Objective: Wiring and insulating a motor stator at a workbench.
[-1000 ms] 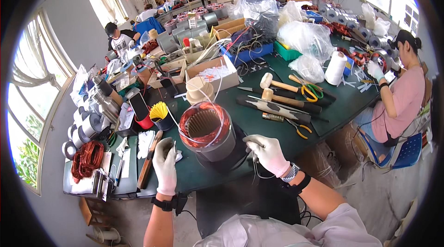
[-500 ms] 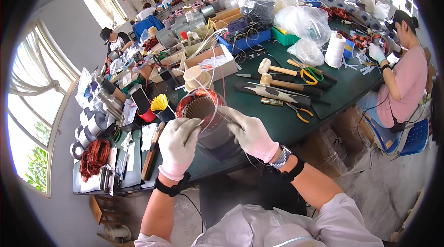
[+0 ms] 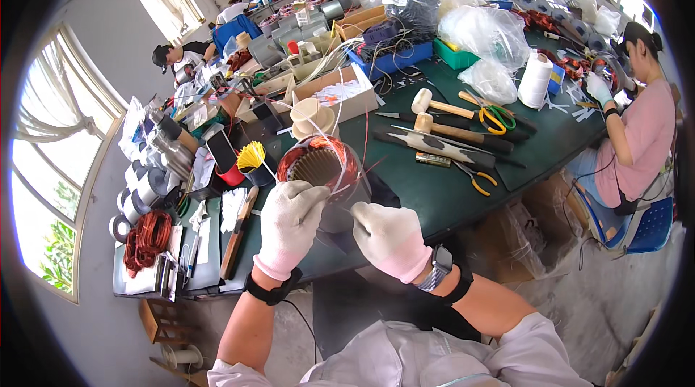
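Observation:
In front of me on the green table stands a motor stator point(image 3: 350, 222), a grey cylinder with slots inside and a ring of red-brown copper windings point(image 3: 346, 157) at its top. Pale strands and thin reddish wires rise from the windings. My left hand point(image 3: 292, 222), in a white glove, is closed in a pinch at the near left of the stator's rim; what lies between its fingertips is hidden. My right hand point(image 3: 393, 240), gloved too, is closed just right of the stator, apart from the rim. Its curled fingers hide whatever they hold.
Wooden-handled mallets point(image 3: 441, 107), green-and-orange scissors point(image 3: 496, 120) and pliers point(image 3: 476, 178) lie to the right. Wooden spools point(image 3: 313, 118) stand behind the stator, a cup of yellow strips point(image 3: 253, 159) to its left. A co-worker point(image 3: 637, 119) sits at the far right.
My right hand has drawn down and slightly right, away from the rim, and its fingers have curled in. My left hand has shifted slightly right. The view has shifted a little.

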Available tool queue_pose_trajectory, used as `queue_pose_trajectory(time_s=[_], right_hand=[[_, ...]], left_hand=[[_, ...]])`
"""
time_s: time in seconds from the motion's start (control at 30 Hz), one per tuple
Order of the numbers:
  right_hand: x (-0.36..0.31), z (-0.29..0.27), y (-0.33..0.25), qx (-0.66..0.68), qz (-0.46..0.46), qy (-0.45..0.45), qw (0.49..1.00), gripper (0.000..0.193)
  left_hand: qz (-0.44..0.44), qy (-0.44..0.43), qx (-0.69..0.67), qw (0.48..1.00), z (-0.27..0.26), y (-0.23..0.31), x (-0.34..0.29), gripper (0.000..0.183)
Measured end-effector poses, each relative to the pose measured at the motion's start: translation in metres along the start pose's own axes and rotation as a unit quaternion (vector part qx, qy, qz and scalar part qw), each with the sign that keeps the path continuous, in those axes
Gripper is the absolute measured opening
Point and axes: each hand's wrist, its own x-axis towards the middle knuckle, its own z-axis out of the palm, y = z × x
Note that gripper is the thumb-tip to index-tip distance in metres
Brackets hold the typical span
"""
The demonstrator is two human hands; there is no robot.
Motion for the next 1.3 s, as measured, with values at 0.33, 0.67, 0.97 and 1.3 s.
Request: queue_pose_trajectory(time_s=[0.33, 0.67, 0.97, 1.3], right_hand=[[0.014, 0.001, -0.008, 0.023, -0.022, -0.126, 0.992, 0.015], [0.022, 0.02, -0.007, 0.106, 0.142, -0.092, 0.98, 0.019], [0.013, 0.032, -0.012, 0.105, 0.152, -0.017, 0.983, 0.016], [-0.001, 0.008, -0.029, -0.074, -0.036, 0.01, 0.997, 0.022]], left_hand=[[-0.033, -0.035, -0.05, 0.998, -0.021, -0.012, 0.021, 0.02], [0.092, -0.268, 0.028, 0.958, -0.023, -0.045, 0.062, 0.026], [0.115, -0.458, 0.059, 0.879, 0.007, -0.081, 0.09, 0.028], [0.128, -0.241, 0.224, 0.936, -0.041, -0.037, 0.09, 0.008]])
